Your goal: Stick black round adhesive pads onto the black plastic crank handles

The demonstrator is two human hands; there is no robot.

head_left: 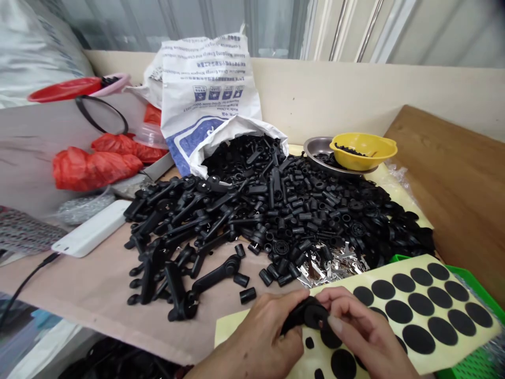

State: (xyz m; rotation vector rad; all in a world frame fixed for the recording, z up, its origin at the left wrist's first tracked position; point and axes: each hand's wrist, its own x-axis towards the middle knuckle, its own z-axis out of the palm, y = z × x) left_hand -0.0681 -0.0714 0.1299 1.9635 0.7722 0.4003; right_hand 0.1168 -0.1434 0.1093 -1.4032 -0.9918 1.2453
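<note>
My left hand (pixel 264 337) is closed around a black plastic crank-like handle (pixel 314 315), its round end turned toward my right hand. The thumb and fingers of my right hand (pixel 357 326) pinch at the edge of that round end; whether a thin piece lies between the fingertips is hidden. Beneath both hands lies a pale yellow sheet (pixel 473 345) bearing rows of round black pads (pixel 418 338). Small silver metal clips (pixel 335 266) are heaped just beyond my hands. Several similar black handles (pixel 215 275) lie to the left, beside short black tubes (pixel 248 296).
A white printed sack (pixel 209 79) spills black parts across the table (pixel 106 284). A yellow bowl (pixel 384 147) rests on a metal bowl (pixel 315 145) at the back right. Green tray (pixel 469 363) under the sheet, wooden board (pixel 453 173) right, white device with cable (pixel 92 229) left.
</note>
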